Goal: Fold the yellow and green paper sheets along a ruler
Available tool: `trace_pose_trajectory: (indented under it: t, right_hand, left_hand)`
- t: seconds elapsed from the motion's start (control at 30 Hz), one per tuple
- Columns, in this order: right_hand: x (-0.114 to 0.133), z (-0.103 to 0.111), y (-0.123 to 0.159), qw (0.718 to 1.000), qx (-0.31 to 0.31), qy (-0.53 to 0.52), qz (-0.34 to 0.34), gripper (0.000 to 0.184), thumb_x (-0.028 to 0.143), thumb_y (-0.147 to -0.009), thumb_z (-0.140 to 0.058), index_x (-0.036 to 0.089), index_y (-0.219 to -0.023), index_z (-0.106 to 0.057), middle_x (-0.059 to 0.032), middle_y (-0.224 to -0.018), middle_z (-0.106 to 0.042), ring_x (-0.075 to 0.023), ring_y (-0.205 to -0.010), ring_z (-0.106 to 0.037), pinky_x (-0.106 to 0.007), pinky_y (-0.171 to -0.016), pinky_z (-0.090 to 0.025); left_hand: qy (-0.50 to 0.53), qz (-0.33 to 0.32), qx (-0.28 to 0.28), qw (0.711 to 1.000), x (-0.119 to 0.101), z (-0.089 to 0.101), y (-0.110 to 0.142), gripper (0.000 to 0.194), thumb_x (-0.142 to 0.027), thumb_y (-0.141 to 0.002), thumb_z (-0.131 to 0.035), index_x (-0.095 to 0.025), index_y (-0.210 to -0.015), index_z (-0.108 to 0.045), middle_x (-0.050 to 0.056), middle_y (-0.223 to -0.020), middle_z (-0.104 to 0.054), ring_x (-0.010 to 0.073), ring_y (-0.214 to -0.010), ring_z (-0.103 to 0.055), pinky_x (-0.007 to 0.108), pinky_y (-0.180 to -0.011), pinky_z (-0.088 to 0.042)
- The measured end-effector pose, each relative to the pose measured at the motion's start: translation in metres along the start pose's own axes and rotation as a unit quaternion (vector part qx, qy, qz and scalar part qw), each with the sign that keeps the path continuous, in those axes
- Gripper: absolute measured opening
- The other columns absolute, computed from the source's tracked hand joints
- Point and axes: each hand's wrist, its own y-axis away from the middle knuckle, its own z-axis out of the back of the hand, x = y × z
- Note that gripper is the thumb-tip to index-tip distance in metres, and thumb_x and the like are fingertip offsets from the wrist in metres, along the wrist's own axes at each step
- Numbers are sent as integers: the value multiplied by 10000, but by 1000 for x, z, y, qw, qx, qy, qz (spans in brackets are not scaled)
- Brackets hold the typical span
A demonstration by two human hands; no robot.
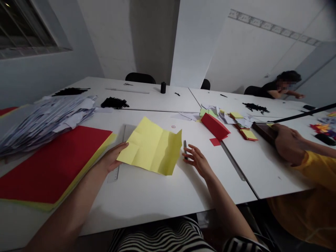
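A yellow sheet of paper (147,150) is up over the white table (157,199), right in front of the person. The left hand (115,155) pinches it by its left edge, thumb and fingers together on the paper. The right hand (196,160) has its fingers spread apart, just beside the sheet's right edge. A pen (185,144) is right by those fingers — I cannot tell if they touch it.

The sheet has been folded: it has crease lines going both ways. It is open now, but not flat, as the right end bends up. No writing shows on the side I can see. The big red paper (60,161) on the left looks smooth, so I think it is not folded yet.

Now to count. There is one yellow sheet in hand, one pen, one clear ruler (113,175) partly under the sheet, and one metal ruler (233,162). There is one folded red paper (215,126) and one little red piece (215,141) next to it. I see three black bundles (114,102) and one black spool (163,87). The white papers (52,122) make one big heap — too many to count.
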Motion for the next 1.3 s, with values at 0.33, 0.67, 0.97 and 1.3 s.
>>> trace_pose_trajectory:
  t: [0.33, 0.67, 0.97, 1.3]
  right_hand:
    - [-11, -22, -33, 999, -10, 18, -38, 594, 546, -852, -600, 330, -1371, -410, -69, -1457, -405, -264, -1270, -480, -419, -875, -555]
    - [-4, -37, -46, 997, 39, 39, -56, 533, 532, -858, -594, 317, -1327, -464, -52, -1328, -546, -248, -1192, -548, -395, -838, -568]
    - [-28, -49, -43, 966, 11, 235, 108, 493, 577, -869, -531, 254, -1234, -603, -65, -1396, -492, -245, -1297, -454, -448, -1083, -388]
    - [-51, -59, -38, 839, 32, 485, 243, 407, 384, -860, -593, 233, -1237, -607, -100, -1454, -412, -300, -1364, -330, -532, -1110, -315]
  left_hand:
    - [150, 72, 169, 971, -1, -15, 4, 363, -503, -824, -622, -207, -1033, -637, 84, -1021, -672, 229, -926, -644, 405, -822, -546]
    - [20, 10, 72, 997, -3, -45, -1, 502, -586, -781, -624, -255, -1149, -541, 75, -1340, -543, 247, -1177, -555, 284, -758, -525]
    - [-216, -137, 3, 967, 20, -71, -4, 601, -536, -768, -584, -219, -1276, -530, 104, -1363, -488, 290, -1278, -447, 428, -1061, -377]
    - [-294, -203, -44, 933, 45, -76, -8, 433, -465, -807, -580, -233, -1172, -609, 80, -1265, -456, 257, -1217, -469, 409, -1075, -378]
